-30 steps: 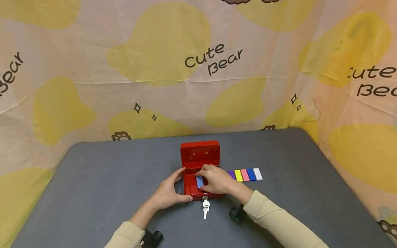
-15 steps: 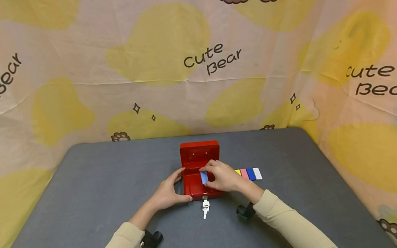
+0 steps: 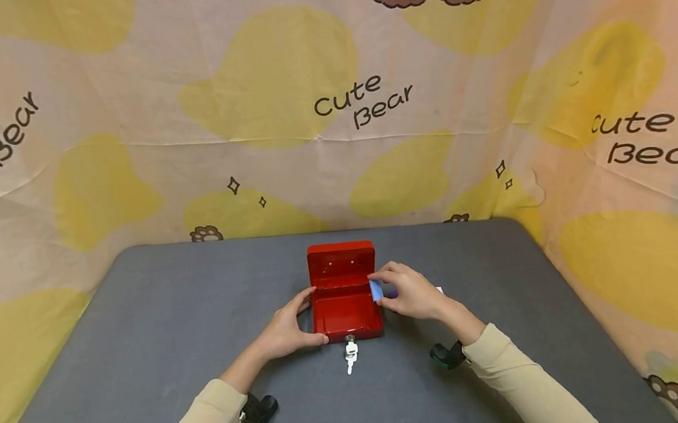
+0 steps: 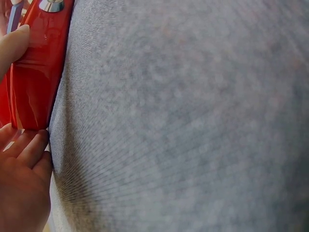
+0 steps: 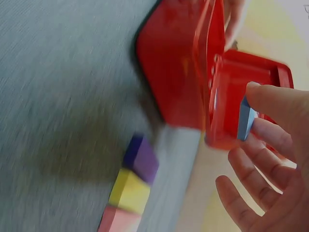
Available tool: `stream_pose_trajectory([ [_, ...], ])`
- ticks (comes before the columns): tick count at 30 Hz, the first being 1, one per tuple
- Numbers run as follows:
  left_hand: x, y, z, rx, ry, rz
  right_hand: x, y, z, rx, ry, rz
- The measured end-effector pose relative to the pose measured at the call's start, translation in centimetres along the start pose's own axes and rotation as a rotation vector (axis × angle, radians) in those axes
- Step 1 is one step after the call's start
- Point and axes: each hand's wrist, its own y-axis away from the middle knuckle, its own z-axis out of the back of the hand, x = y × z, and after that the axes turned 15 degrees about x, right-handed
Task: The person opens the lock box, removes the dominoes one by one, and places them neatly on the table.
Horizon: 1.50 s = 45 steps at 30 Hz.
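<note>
A red metal cash box (image 3: 347,314) stands with its lid (image 3: 342,263) raised, and a pair of keys (image 3: 351,354) hangs from its front lock. My left hand (image 3: 285,329) grips the left side of the box, thumb at the front corner and fingers farther back. Between thumb and fingertips, my right hand (image 3: 414,293) pinches a light blue block (image 3: 376,290) over the box's right edge. The box's inside, as far as it shows, holds nothing. In the right wrist view the same blue block (image 5: 245,119) appears in front of the lid.
On the grey table (image 3: 203,333), right of the box, lies a row of coloured blocks, mostly behind my right hand. The right wrist view shows purple (image 5: 141,159), yellow (image 5: 129,192) and pink (image 5: 118,221) ones. A printed cloth (image 3: 332,137) hangs behind the table.
My right hand has lifted the light blue block out of the box and carried it right to the box's edge. My left hand has stayed on the box.
</note>
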Motion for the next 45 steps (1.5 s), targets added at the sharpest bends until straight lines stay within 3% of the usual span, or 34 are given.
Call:
stream_pose_trajectory([
  [5,0.2,0.0,0.1,-0.002,-0.013,-0.008,-1.5,1.5,0.8,-0.017,-0.049,-0.020],
  [12,0.2,0.0,-0.1,-0.002,0.007,0.011,-3.8,3.9,1.6,-0.054,-0.014,-0.043],
  [22,0.4,0.1,-0.6,0.006,0.015,0.004,-6.7,7.0,1.1,-0.053,-0.006,-0.142],
  [45,0.3,-0.1,-0.1,0.001,0.016,-0.005,-9.8,8.9,0.2,0.021,0.045,-0.208],
])
